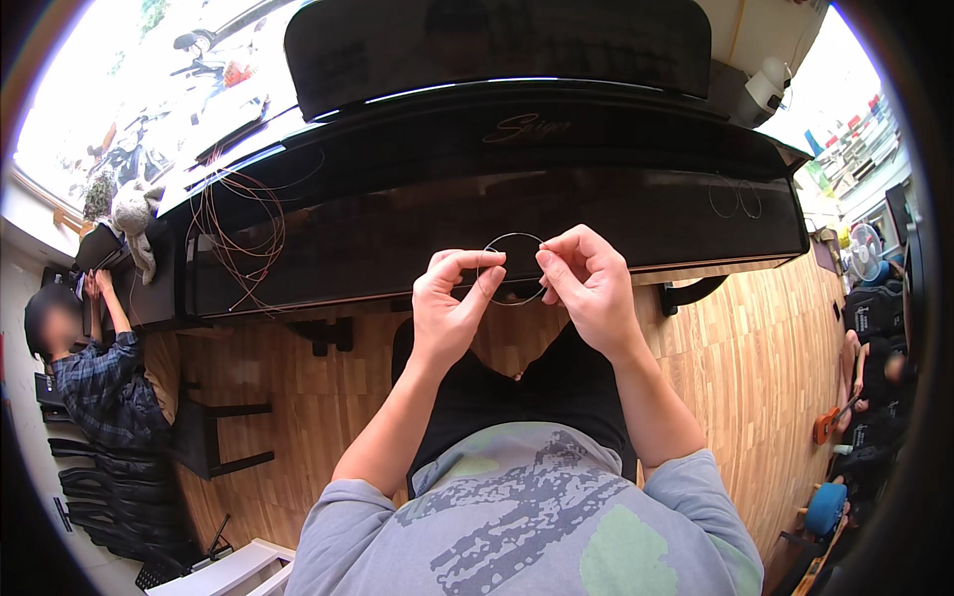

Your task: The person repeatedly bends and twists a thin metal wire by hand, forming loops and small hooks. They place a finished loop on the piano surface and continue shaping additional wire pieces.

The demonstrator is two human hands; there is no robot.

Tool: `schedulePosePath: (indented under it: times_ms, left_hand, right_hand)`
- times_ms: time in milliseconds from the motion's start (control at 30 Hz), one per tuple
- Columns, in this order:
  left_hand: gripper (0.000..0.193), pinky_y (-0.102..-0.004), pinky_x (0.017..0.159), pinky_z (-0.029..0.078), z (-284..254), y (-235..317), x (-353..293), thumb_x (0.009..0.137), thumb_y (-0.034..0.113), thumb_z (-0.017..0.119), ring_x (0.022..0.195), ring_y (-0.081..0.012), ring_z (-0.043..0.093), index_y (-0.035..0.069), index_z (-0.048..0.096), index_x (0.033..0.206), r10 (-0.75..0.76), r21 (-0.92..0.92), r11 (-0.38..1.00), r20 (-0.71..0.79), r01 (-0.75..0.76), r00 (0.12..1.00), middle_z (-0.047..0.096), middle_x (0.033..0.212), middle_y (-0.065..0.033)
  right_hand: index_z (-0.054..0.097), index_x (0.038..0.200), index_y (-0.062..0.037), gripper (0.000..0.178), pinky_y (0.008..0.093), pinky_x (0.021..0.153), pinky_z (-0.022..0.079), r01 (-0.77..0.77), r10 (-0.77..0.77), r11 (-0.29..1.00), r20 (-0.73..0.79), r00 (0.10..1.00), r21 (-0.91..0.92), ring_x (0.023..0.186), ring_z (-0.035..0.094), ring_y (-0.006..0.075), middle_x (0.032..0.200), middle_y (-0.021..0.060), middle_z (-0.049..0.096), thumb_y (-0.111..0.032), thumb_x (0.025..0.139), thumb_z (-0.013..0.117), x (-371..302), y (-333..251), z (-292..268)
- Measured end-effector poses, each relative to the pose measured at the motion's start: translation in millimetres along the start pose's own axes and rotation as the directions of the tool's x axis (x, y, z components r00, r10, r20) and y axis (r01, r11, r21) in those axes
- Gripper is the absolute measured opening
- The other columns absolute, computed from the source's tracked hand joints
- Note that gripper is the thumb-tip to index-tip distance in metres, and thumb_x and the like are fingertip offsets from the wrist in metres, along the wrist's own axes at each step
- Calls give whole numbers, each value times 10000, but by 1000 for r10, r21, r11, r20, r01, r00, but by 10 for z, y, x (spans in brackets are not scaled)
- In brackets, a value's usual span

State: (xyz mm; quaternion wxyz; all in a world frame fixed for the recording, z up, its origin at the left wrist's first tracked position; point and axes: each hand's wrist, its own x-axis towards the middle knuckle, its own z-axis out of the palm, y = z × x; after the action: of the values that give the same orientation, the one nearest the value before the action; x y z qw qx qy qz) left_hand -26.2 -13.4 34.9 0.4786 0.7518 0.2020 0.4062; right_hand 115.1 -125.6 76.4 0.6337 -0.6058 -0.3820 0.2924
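Between my two hands is a thin metal wire bent into a round coil, held above the front edge of a black upright piano. My left hand pinches the coil's left side between thumb and fingers. On the opposite side, my right hand grips it with thumb and index finger. A larger loose coil of copper-coloured wire lies on the piano's left end and hangs over its edge. Near the right end are two small thin wire loops.
A person sits at the far left with hands on a black surface, beside a grey plush toy. A white camera-like device stands at the back right. At the right rim are a blue fan, another person and a small orange guitar-like instrument.
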Motion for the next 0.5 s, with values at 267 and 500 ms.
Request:
schedulePosePath:
  times_ms: [267,500]
  left_hand:
    - [117,-223,754,485,48,-56,22,848,-21,673,875,-116,599,-13,702,961,-5,-62,998,-170,-6,985,609,996,-69]
    - [129,-210,760,500,50,-114,41,865,-10,659,886,-115,615,-15,699,987,-1,0,1000,-149,1,989,628,1010,-89]
  right_hand:
    - [604,889,-20,72,195,523,427,59,-62,994,-34,997,-96,583,536,39,652,-8,585,-87,914,613,-3,42,35]
    - [603,886,-15,42,197,488,374,102,-111,982,-49,993,-158,540,486,33,624,-9,565,-50,908,610,-6,25,65]
